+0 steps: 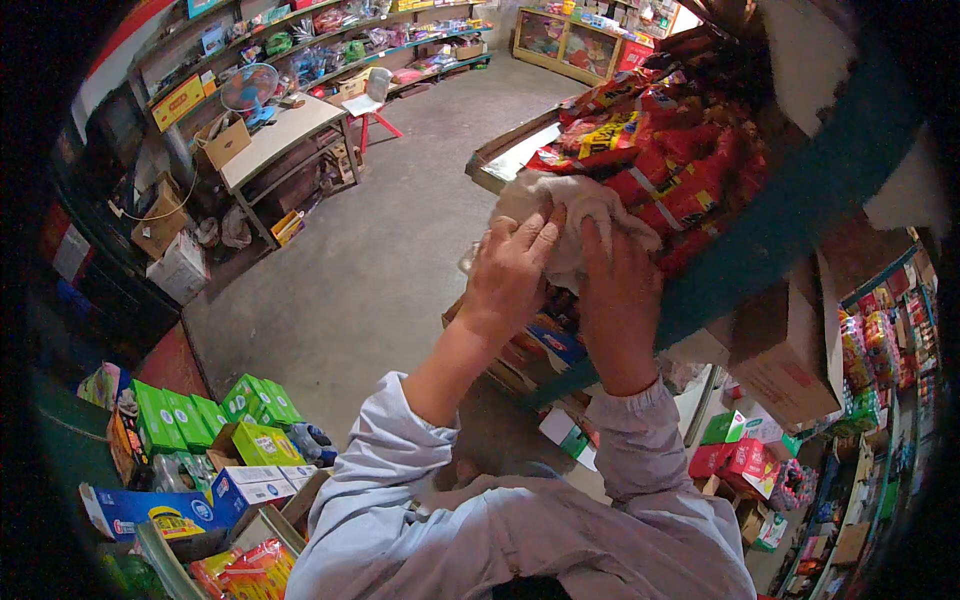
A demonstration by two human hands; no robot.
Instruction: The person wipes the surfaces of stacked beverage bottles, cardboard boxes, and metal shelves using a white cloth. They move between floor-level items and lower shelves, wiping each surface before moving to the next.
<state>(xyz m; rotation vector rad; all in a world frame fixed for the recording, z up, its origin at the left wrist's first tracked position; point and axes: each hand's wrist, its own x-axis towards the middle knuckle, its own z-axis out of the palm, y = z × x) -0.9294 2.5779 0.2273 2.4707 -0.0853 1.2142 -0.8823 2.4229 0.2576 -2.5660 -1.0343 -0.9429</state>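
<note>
A crumpled off-white cloth point(566, 196) lies bunched between my two hands, beside a heap of red plastic snack packets point(675, 176). My left hand point(514, 259) is on the cloth's near left part, with its fingertips pressed into the folds. On the near right part, my right hand point(619, 277) grips the cloth with fingers pointing away from me. The palms face down, so the thumbs are largely hidden. A dark teal post or beam point(757, 225) runs diagonally just right of my right hand.
A table point(289, 139) with a blue fan point(251, 90) stands at the upper left, near a chair point(369, 97). Green boxes point(180, 420) are stacked at the lower left. An open cardboard box point(787, 352) is at the right, near stocked shelves. A glass-fronted cabinet point(564, 41) stands at the back.
</note>
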